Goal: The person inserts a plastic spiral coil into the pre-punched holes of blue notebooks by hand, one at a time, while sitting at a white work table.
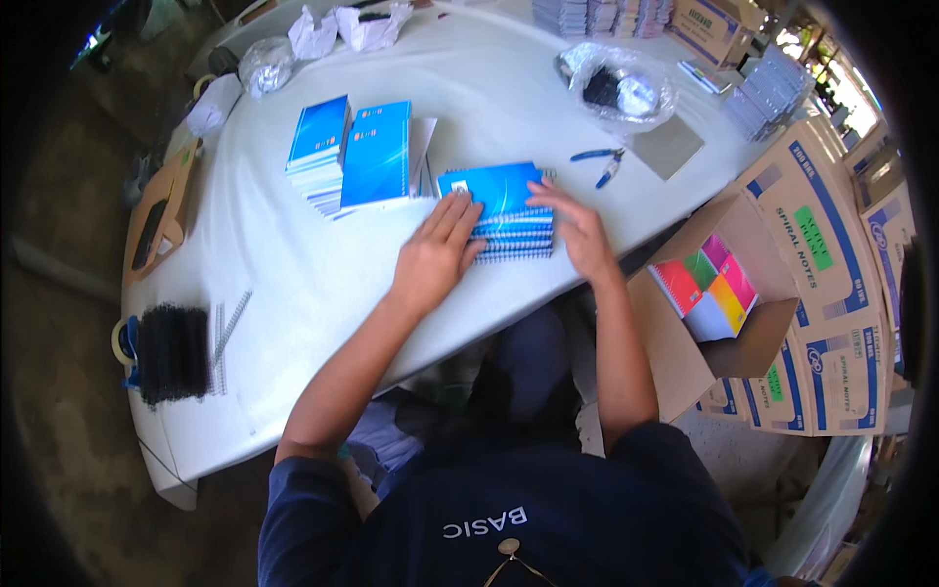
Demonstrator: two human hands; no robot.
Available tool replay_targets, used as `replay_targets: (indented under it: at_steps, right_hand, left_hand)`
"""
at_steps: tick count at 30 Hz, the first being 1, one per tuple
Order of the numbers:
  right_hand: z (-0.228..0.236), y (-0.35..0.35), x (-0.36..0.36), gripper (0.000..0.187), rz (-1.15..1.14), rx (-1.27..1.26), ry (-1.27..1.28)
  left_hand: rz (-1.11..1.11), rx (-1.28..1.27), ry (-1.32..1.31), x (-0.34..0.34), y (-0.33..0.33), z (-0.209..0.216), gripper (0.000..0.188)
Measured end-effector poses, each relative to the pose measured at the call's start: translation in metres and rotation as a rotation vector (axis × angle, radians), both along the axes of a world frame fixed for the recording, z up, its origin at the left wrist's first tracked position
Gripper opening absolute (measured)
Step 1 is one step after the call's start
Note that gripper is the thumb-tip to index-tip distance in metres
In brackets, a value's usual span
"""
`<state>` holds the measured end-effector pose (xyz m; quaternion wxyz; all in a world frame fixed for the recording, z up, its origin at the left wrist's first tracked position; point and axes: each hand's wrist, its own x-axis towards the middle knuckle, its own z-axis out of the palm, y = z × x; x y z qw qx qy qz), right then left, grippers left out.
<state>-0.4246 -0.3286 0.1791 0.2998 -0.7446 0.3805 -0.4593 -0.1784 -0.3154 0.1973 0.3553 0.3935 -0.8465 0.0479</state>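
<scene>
A stack of blue spiral notebooks (pixel 507 186) lies on the white table in front of me, with the wire spines of several showing along its near side. My left hand (pixel 435 247) rests flat against the stack's left side, fingers stretched over the edge of the cover and thumb by the spines. At the opposite side, my right hand (pixel 579 233) touches the right edge with its fingers apart and slightly bent. Just beyond my left hand stand taller piles of blue notebooks (pixel 377 161), some loosely fanned.
Blue-handled pliers (pixel 604 164) and a grey board (pixel 668 147) lie to the right. An open carton (pixel 641 313) at the right holds colourful notebooks (pixel 706 286). Black spiral coils (pixel 174 352) sit at the left beside a tape roll (pixel 123 340). Crumpled plastic (pixel 641 96) lies farther back.
</scene>
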Motion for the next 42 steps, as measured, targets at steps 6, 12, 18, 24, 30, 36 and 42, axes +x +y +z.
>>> replay_targets:
  at_steps: [6,12,18,24,30,36,42]
  right_hand:
    - [0.025,0.042,0.035,0.052,-0.342,-0.299,-0.076]
    - [0.028,0.075,0.129,0.069,0.119,0.513,-0.959]
    - [0.021,0.08,0.163,0.026,0.09,0.422,-0.726]
    - [0.003,0.066,0.162,0.024,0.474,0.427,-0.243]
    - [-0.009,0.064,0.165,0.034,0.454,0.48,-0.15]
    - [-0.009,0.062,0.168,0.03,0.452,0.385,-0.305]
    - [-0.011,0.064,0.17,0.029,0.389,0.371,-0.293]
  left_hand:
    - [0.232,-0.155,-0.1,0.026,0.009,0.063,0.047]
    - [0.361,-0.145,-0.165,0.063,0.016,0.053,0.03]
    - [0.19,0.125,0.133,0.062,0.114,0.055,0.052]
    - [0.219,0.793,0.763,0.115,0.115,-0.012,0.052]
    - [0.874,0.116,-0.156,0.238,0.085,-0.009,0.025]
    - [0.629,0.389,0.359,0.238,0.084,-0.01,0.024]
    - [0.19,0.812,0.528,0.186,0.099,0.001,0.036]
